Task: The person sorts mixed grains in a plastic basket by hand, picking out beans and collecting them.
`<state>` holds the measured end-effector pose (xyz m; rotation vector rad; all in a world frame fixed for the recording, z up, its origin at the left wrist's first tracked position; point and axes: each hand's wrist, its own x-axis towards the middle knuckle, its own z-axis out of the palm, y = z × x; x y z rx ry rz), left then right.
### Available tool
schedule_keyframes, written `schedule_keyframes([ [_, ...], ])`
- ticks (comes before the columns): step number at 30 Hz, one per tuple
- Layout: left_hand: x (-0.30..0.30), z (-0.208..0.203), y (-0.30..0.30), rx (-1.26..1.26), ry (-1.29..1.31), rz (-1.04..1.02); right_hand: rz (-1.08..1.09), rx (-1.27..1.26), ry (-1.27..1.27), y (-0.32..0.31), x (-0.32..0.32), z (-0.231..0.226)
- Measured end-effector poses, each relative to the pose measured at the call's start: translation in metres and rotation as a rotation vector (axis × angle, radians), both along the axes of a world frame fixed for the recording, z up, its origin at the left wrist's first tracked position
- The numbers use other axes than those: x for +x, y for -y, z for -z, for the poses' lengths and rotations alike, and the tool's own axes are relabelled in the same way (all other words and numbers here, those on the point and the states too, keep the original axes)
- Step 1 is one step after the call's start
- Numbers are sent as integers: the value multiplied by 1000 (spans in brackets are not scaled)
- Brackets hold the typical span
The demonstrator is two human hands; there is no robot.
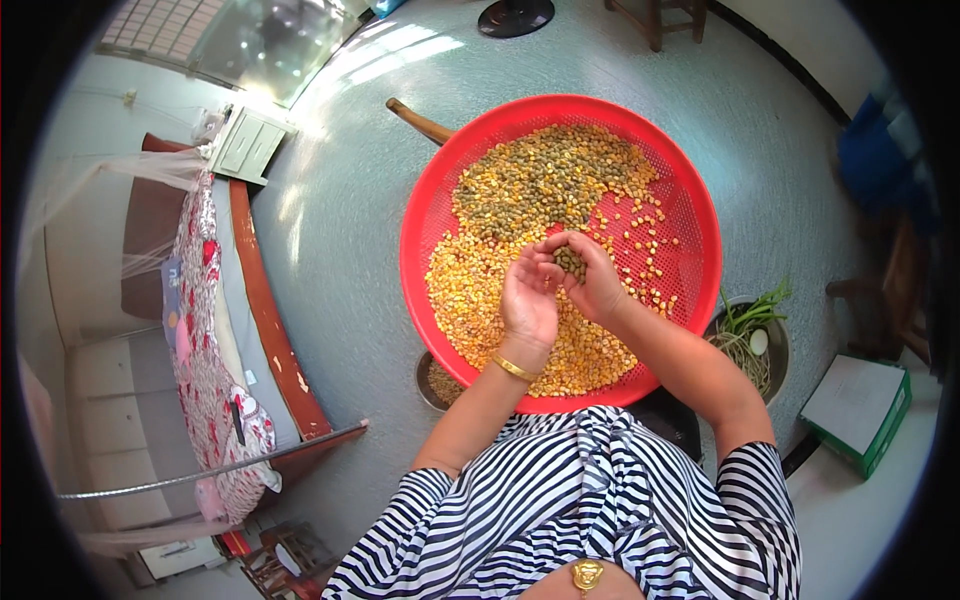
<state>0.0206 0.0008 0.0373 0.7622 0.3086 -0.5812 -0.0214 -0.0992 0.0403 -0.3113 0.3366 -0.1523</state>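
In front of me stands a wide, round red basket (690, 230) with a perforated bottom. Yellow corn kernels (475, 300) cover its near and left part. A mix of corn and greenish-brown seeds (540, 175) is heaped at its far side. Over the middle, my right hand (598, 285) is cupped round a small handful of greenish-brown seeds (570, 262). My left hand (530, 305), palm up with a gold bangle at the wrist, has its fingers curled against the right hand's fingertips. Whether anything sits between the left fingers is hidden.
A bowl of grain (437, 382) is partly under the basket's left edge. At the right are a basin with green stalks (750, 345) and a green-sided box (860, 410). A bed (210, 330) stands left; a stool (655, 20) is at the back.
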Motion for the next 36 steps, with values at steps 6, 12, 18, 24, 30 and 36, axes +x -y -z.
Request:
schedule_keyframes([
  [6, -13, 45, -1, -183, 202, 357, 182, -1372, 335, -17, -9, -16],
  [12, -14, 14, -4, 291, 807, 609, 304, -1634, 515, -14, -10, -21],
  [18, -8, 27, -27, -540, -462, 410, 445, -1855, 480, -15, -8, -24],
  [24, -12, -22, -47, -423, -657, 178, 505, -1770, 240, -4, -5, -17],
  [30, 23, -53, -121, -583, -533, -25, 334, -1922, -33, 9, -3, 14],
  [36, 54, 1, -248, -371, -277, -394, 120, -2240, -66, 3, -3, 30],
])
